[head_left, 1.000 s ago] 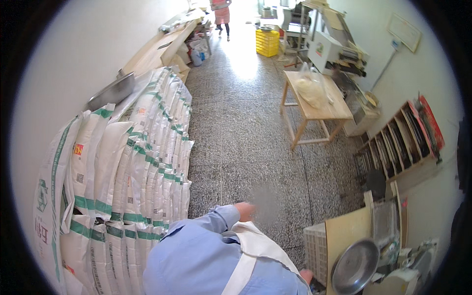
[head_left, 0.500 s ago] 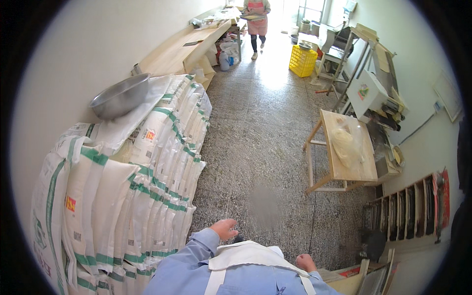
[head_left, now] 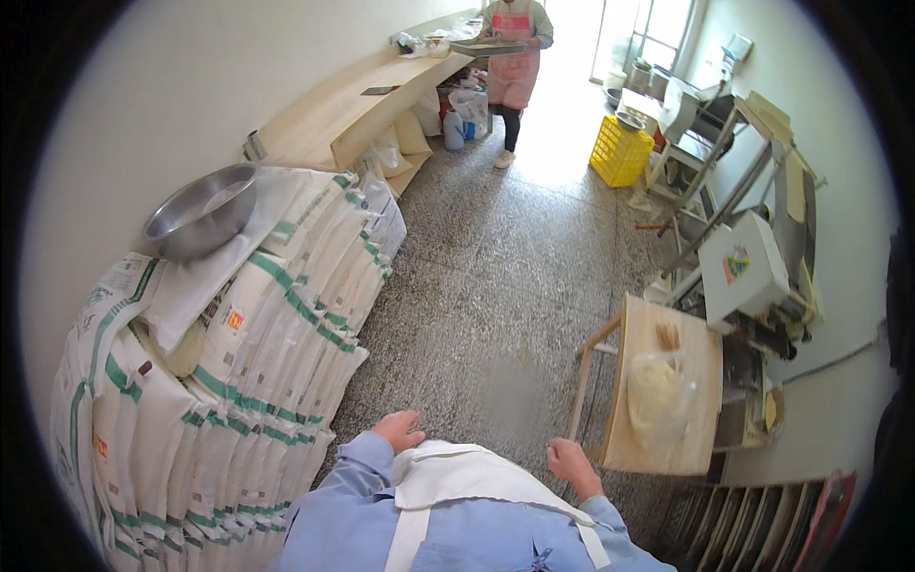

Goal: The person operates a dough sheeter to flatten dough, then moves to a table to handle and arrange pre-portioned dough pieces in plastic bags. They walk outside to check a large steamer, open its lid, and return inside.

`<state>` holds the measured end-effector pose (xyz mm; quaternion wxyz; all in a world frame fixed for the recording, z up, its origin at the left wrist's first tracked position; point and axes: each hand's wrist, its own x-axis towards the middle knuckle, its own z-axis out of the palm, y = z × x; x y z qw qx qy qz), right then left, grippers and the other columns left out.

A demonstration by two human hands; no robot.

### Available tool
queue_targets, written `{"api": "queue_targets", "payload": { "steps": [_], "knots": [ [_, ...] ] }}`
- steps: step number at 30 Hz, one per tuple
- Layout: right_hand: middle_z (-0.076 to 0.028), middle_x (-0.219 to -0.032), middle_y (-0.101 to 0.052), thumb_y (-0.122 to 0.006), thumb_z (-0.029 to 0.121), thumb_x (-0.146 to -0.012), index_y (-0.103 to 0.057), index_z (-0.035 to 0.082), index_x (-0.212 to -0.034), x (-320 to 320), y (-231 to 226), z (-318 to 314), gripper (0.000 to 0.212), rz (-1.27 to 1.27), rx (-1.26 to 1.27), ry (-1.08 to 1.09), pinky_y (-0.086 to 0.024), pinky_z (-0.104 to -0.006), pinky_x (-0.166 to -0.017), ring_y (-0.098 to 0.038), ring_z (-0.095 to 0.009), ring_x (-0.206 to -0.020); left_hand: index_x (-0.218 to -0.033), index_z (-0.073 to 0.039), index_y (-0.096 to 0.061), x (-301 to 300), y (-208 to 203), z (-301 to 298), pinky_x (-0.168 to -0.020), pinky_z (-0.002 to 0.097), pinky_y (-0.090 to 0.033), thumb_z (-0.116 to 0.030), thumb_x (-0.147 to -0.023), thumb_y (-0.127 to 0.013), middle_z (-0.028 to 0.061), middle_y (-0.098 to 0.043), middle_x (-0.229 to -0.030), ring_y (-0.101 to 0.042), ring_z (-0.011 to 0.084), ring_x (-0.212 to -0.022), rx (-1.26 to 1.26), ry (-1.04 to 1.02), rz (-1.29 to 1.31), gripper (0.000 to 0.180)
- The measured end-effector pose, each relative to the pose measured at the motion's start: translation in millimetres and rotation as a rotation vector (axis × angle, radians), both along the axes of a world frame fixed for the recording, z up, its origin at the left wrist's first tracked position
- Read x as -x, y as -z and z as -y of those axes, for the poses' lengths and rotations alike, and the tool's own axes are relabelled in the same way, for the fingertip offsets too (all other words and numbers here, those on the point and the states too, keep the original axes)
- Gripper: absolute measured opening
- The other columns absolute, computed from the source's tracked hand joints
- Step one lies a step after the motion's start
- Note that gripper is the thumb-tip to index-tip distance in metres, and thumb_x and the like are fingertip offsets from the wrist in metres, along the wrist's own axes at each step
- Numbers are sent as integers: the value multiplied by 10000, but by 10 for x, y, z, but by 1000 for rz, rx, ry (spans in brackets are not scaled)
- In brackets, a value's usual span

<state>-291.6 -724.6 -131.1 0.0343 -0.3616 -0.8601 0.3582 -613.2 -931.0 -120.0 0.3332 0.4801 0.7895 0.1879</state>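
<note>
My left hand (head_left: pixel 398 432) hangs in front of me at waist height, its fingers loosely apart and holding nothing. Nearest to it is a tall stack of white sacks with green bands (head_left: pixel 286 296). My right hand (head_left: pixel 572 464) has its fingers curled in, with no object showing in it. Close beyond that hand stands a small wooden table (head_left: pixel 610 443). On its top lie a clear plastic bag of pale dough (head_left: pixel 658 396) and a small brown bundle (head_left: pixel 667 336). I wear a white apron (head_left: pixel 477 481) over blue sleeves.
A metal bowl (head_left: pixel 200 210) rests on the sacks. Behind them runs a long wooden bench (head_left: pixel 324 114). Ahead, a person in a pink apron (head_left: pixel 513 71) carries a tray (head_left: pixel 488 47). On the right are a yellow crate (head_left: pixel 620 153), a white-sided machine (head_left: pixel 743 267) and a tray rack (head_left: pixel 762 520).
I have moved forward along the floor, so the wooden table and sacks are nearer. The person with the tray has come closer. My right hand has swung forward.
</note>
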Motion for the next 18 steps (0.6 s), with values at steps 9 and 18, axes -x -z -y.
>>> {"api": "queue_targets", "payload": {
  "steps": [9, 18],
  "knots": [
    [-216, -717, -546, -488, 104, -759, -527, -8, -753, 1787, -710, -2000, 119, -87, 168, -70, -432, -416, -606, -540, -386, -714, -1033, -18, -520, 1066, 177, -1306, -766, 411, -428, -342, -718, -605, 178, -568, -943, -538, 336, -904, 177, -182, 26, 460],
    [-190, -707, -571, -483, 193, -757, -560, 3, -758, 2225, -394, -3793, 206, 108, 34, 35, -450, -385, -618, -580, -317, -701, -1079, -13, -500, 2128, 158, -3680, -847, 406, -414, -329, -745, -584, 194, -542, -1037, -510, 339, -995, 20, -4, -72, 468]
  ]
}}
